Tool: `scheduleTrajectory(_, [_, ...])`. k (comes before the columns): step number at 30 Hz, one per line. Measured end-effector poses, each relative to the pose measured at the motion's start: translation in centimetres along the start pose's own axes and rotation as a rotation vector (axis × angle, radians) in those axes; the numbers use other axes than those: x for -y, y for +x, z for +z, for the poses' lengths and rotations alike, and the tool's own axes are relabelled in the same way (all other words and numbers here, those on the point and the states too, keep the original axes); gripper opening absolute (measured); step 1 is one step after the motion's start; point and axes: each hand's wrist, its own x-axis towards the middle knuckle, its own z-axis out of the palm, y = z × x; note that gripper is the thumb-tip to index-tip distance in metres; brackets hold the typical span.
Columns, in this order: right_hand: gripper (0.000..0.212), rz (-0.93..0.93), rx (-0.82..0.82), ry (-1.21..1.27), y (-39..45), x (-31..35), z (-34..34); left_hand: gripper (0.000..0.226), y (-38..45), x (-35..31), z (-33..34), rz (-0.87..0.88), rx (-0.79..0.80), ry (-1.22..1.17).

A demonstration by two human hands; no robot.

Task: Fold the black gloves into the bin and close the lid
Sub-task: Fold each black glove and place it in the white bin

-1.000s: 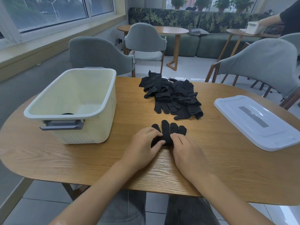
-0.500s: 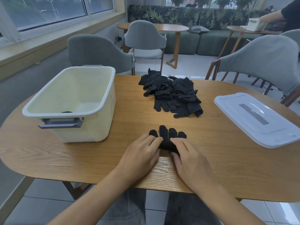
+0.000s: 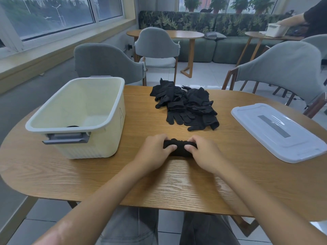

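Lying between both hands [image 3: 178, 151], gripped: folded black glove [image 3: 179, 147].

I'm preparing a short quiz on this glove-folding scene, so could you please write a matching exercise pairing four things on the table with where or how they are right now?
Things:
1. bin
2. lid
3. glove pile
4. folded glove

States:
A. lying flat on the table's right side, off the bin
B. gripped between the left hand and the right hand
C. standing open on the table's left side
D. heaped loose at the table's far middle

Pairs: 1-C, 2-A, 3-D, 4-B
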Motion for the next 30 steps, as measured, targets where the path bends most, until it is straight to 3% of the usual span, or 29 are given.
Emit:
scheduleTrajectory(4, [0.023,0.046,0.085,-0.087,1.7,0.6,-1.2,0.024,1.9,-0.6,-0.8,-0.076,0.103,0.066])
scheduleTrajectory(9, [0.03,0.043,-0.014,-0.323,2.3,1.2,-0.4,0.029,3.0,-1.1,-1.2,-0.042,0.123,0.258])
scheduleTrajectory(12, [0.041,0.036,-0.064,-0.335,2.7,0.8,-0.3,0.041,3.4,-1.2,-1.4,-0.019,0.152,0.28])
scheduleTrajectory(15, [0.049,0.061,0.032,-0.365,3.2,0.9,-1.2,0.054,3.7,-1.3,-1.8,-0.011,0.213,0.274])
scheduleTrajectory(22, [0.042,0.089,0.341,-0.298,4.8,1.7,-3.7,0.032,4.8,-1.6,-2.2,-0.01,0.333,0.256])
scheduleTrajectory(30, [0.033,0.015,0.344,-0.284,5.3,1.9,-2.7,0.014,5.5,-1.3,-2.0,0.01,0.41,0.209])
